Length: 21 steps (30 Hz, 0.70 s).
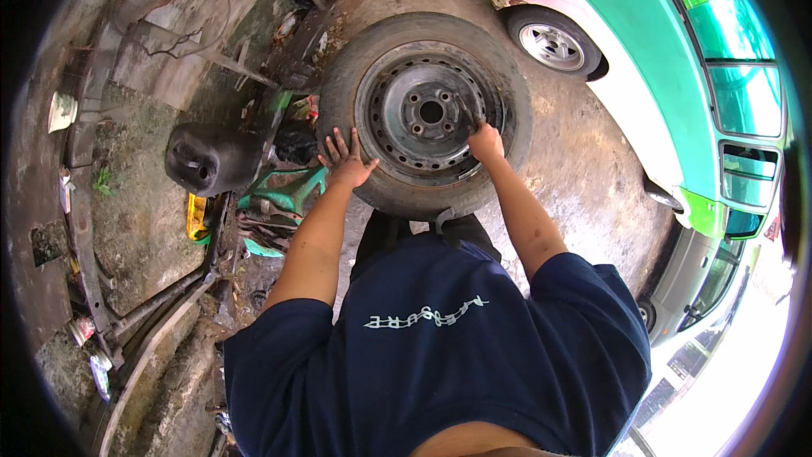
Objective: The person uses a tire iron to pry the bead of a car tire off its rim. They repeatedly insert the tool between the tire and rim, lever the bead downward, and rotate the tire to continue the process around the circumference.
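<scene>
A worn black tyre on a grey steel wheel is right in front of me, its face turned up toward me. The wheel has a round centre hole, bolt holes about it and a ring of slots. My left hand lies open on the tyre's near left sidewall, fingers spread. My right hand is closed round a dark metal hand tool, which reaches over the right part of the wheel. Its exact kind is hard to make out.
To the left are a black plastic container, a green plastic stool, a yellow item and scrap along a wall. At right stands a green and white van with its wheel near the tyre. Farther right is a grey vehicle.
</scene>
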### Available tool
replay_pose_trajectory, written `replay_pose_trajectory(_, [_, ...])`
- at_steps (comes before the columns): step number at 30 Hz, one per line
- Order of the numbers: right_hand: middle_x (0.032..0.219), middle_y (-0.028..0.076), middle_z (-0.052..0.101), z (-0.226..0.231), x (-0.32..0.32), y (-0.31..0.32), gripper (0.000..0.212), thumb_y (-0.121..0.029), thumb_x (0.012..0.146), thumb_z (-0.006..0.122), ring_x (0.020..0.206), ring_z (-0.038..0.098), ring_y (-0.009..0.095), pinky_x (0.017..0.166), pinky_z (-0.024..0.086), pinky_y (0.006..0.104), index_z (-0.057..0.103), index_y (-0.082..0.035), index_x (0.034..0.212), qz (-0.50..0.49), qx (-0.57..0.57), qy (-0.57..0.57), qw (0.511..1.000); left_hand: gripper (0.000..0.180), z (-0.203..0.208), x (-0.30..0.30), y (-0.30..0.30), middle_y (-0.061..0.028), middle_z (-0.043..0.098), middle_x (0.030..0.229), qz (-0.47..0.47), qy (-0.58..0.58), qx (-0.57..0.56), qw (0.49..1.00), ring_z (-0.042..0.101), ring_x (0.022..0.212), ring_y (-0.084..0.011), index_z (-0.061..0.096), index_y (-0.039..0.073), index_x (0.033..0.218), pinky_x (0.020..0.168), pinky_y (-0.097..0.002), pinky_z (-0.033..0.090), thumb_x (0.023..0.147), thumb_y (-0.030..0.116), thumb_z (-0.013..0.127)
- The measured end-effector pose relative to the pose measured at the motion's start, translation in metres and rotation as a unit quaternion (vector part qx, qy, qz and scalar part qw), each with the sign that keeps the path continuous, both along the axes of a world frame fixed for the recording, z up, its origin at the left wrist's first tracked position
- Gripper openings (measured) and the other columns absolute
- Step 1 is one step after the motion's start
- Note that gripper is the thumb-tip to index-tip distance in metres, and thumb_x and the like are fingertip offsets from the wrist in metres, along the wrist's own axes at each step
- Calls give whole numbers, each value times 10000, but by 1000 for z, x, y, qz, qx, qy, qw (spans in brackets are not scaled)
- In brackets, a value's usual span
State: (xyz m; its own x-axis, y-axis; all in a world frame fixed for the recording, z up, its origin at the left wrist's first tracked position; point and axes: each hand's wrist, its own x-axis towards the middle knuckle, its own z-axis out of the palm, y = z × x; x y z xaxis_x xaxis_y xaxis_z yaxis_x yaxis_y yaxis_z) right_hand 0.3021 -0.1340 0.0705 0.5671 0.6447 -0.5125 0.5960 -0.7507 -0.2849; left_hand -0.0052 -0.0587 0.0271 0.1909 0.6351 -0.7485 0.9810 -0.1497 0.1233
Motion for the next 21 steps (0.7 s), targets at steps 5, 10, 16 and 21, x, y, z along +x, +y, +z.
replay_pose_trajectory(5, [1095, 240, 637, -14, -30, 33, 469, -178, 807, 579, 1054, 606, 385, 925, 482, 460, 561, -137, 1274, -8, 50, 20, 998, 841, -18, -6, 0, -125, -307, 1520, 4, -18, 13, 1000, -226, 1407, -383, -162, 283, 1493, 1075, -675, 18, 940, 555, 410])
replay_pose_trajectory(10, [1069, 264, 636, -18, -77, 58, 364, -198, 822, 564, 1024, 615, 406, 888, 504, 465, 612, -57, 1155, 94, 17, 57, 994, 816, -23, -8, 0, -128, -312, 1517, -4, -21, 8, 1000, -231, 1401, -401, -160, 292, 1492, 1068, -683, 21, 953, 511, 412])
replay_pose_trajectory(16, [1052, 252, 644, 4, -87, 9, 355, -173, 843, 540, 1017, 624, 398, 864, 516, 471, 593, -76, 1180, 191, -35, 71, 978, 825, -18, -7, 1, -129, -310, 1518, 5, -26, 0, 1000, -222, 1403, -407, -157, 292, 1492, 1066, -686, 26, 949, 494, 430])
replay_pose_trajectory(21, [1016, 260, 646, 10, -76, 2, 356, -181, 833, 534, 983, 627, 408, 851, 507, 487, 613, -95, 1169, 211, -39, 38, 976, 804, -14, -7, 1, -123, -292, 1527, 11, -33, 4, 999, -214, 1410, -391, -144, 280, 1497, 1075, -683, 13, 953, 474, 415])
